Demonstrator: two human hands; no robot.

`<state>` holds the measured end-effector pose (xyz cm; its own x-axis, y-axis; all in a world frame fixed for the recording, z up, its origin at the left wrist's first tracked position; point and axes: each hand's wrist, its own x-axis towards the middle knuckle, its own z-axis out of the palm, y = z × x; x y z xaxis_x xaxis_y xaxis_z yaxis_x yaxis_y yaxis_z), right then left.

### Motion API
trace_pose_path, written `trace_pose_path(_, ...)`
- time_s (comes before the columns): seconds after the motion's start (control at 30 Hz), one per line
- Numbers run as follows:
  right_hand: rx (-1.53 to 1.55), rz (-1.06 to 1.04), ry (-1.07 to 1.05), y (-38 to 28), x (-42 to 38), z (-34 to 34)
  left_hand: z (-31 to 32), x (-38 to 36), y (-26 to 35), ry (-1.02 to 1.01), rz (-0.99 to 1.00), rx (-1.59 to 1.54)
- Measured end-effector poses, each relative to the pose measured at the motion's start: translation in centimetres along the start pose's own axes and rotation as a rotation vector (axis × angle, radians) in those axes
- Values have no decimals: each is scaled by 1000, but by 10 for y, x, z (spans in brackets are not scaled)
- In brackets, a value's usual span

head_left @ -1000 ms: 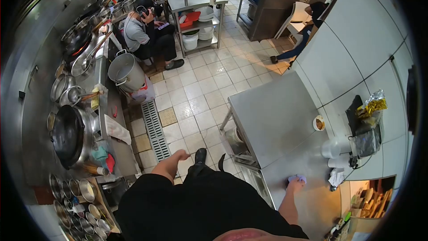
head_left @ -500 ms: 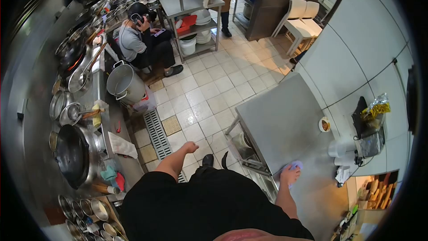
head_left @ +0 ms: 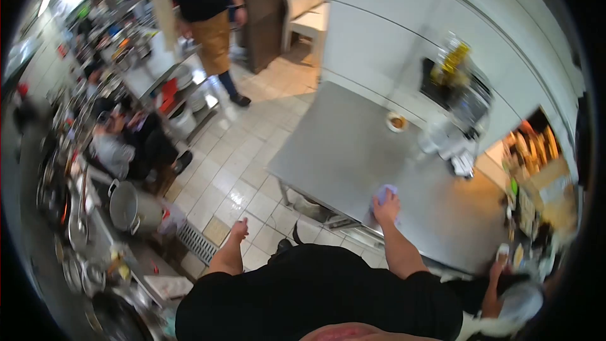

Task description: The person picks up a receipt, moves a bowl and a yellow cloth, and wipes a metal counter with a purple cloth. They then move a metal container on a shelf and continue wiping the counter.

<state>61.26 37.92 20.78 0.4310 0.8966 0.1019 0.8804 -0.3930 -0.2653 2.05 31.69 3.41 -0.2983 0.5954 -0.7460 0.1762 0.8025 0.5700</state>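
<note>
My right hand (head_left: 387, 207) presses a lilac cloth (head_left: 389, 191) onto the steel table (head_left: 341, 132), near its front edge. The cloth is bunched under the palm and shows past the fingertips and along one side. My left hand (head_left: 239, 230) hangs over the tiled floor, away from any object. Its fingers look loosely apart, with nothing in them. Farther back on the tabletop, against the wall, stands a small white bowl (head_left: 396, 122) with reddish-brown food in it.
Clear plastic containers (head_left: 433, 137) stand by the wall. At lower right, a person's hand (head_left: 497, 268) holds something whitish. One person (head_left: 205, 19) stands beyond the table; another (head_left: 113, 145) sits beside a large pot (head_left: 136, 207). A floor drain grate (head_left: 198, 244) lies at left.
My view has swung right, bringing more of the table and a person at lower right into sight. The right hand stays on the cloth, now farther in on the tabletop. My left fingers have loosened.
</note>
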Motion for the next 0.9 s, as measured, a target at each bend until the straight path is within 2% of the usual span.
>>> trace_pose_path(0.07,35,-71,-1,16,5,20,7,7,45,98,42,-227)
trace_pose_path(0.13,55,30,-27,5,-1,-1,19,2,88,204,106,-353)
trace_pose_path(0.17,66,41,7,10,-3,3,28,-1,110,339,126,-311)
trace_pose_path(0.2,82,41,-6,15,-2,1,28,51,105,490,233,-143)
trace_pose_path(0.27,93,56,8,46,-4,-8,40,24,141,636,245,-144)
trace_pose_path(0.37,61,123,91,94,-12,-29,54,-2,180,792,165,78)
trace_pose_path(0.43,32,204,163,154,-26,-43,69,-14,196,912,153,144)
trace_pose_path(0.53,-10,380,289,251,-44,-64,103,-40,211,1037,268,354)
trace_pose_path(0.63,-71,530,351,336,-61,-82,143,-65,238,1041,284,449)
trace_pose_path(0.73,-45,534,385,379,-71,-104,195,-63,253,1127,482,636)
trace_pose_path(0.77,-27,520,397,388,-76,-108,215,-63,257,1143,653,733)
trace_pose_path(0.83,-27,518,355,392,-77,-115,260,-76,265,1015,791,760)
trace_pose_path(0.9,-4,527,355,396,-75,-111,320,-121,281,888,762,735)
